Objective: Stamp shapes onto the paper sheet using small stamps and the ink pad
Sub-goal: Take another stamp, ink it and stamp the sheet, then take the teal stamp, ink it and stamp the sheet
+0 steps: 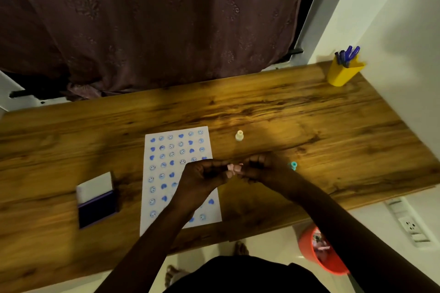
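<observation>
Pink stamp [234, 167] pinched between left hand [202, 177] and right hand [264, 167], both grips clamped on it, above paper sheet [154, 173].

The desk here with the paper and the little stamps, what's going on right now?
A person is stamping a paper sheet, already mostly covered in blue hearts and smiley faces. Both hands meet above the sheet's right edge, the left hand and right hand together holding a small pink stamp. The open ink pad lies left of the sheet. A cream stamp and a teal stamp stand on the wooden desk.
</observation>
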Available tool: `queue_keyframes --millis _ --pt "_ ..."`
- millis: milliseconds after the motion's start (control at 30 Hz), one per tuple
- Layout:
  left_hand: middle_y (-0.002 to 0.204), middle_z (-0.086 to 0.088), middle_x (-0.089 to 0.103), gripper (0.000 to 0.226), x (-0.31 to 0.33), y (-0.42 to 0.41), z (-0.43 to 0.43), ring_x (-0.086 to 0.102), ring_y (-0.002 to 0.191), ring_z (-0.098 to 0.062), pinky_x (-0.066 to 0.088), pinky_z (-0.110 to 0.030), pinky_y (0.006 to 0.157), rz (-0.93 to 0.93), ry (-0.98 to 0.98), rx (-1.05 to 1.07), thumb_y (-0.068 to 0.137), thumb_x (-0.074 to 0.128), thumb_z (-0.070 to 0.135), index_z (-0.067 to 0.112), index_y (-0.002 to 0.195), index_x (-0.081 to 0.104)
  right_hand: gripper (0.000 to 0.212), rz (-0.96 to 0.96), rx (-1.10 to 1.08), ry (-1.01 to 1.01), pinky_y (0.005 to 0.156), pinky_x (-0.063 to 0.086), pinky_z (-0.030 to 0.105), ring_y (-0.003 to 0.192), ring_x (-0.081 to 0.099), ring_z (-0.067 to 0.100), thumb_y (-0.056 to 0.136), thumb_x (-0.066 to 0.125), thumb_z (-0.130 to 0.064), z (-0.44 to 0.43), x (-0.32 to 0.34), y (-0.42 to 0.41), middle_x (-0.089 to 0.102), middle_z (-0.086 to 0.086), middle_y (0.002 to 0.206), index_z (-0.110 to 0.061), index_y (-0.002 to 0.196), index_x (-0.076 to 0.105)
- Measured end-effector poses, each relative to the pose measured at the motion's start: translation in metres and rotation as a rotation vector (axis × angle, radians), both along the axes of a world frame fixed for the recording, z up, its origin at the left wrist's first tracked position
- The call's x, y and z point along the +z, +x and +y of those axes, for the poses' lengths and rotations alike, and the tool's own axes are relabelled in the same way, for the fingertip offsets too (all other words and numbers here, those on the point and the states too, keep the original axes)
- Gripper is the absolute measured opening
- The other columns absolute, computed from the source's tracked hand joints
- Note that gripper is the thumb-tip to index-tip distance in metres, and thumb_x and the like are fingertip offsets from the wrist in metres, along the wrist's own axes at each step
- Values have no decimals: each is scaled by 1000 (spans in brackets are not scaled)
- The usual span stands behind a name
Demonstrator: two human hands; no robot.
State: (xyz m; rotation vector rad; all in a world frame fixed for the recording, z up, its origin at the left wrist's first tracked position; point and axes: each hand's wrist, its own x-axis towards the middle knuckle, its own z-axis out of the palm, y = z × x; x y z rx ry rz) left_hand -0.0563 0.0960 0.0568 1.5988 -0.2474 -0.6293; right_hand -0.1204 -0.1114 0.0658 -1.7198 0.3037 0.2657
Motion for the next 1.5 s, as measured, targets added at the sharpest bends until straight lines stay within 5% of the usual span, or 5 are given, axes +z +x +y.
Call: queue_keyframes --millis 267,433,867,1033,1500 --pt "98 6 82 27 -12 0 -3 76 98 -11 62 -33 89 59 71 180 84 82 11 37 91 82 16 -109 -79 -745 74 57 38 86 73 27 87 73 -26 -52 -9 69 78 9 89 -10 89 78" --pt "98 5 82 29 -14 -4 3 78 95 -12 62 -32 84 68 78 217 84 82 8 36 93 81 27 -58 -14 -1016 82 59 41 98 68 36 92 67 -27 -63 -31 98 72 17 108 -9 111 71" --pt "95 4 81 27 -17 -8 2 78 94 -15 62 -23 73 76 55 250 85 81 6 33 91 81 32 -7 89 -1034 85 56 38 108 67 33 95 66 -29 -63 -40 108 71 15 117 -11 121 69" --pt "96 -5 82 21 -21 -6 -4 78 95 -23 63 -44 89 113 56 221 85 80 5 19 101 81 50 -56 14 -982 90 57 39 108 69 33 86 75 -26 -77 -22 89 74 15 115 -12 133 63" --pt "108 -7 80 20 -28 -7 -29 76 102 -25 63 -38 89 136 105 55 88 79 12 18 106 80 51 97 -187 -1023 77 53 33 96 73 31 76 82 -50 -106 -40 -23 77 12 101 -14 111 74"
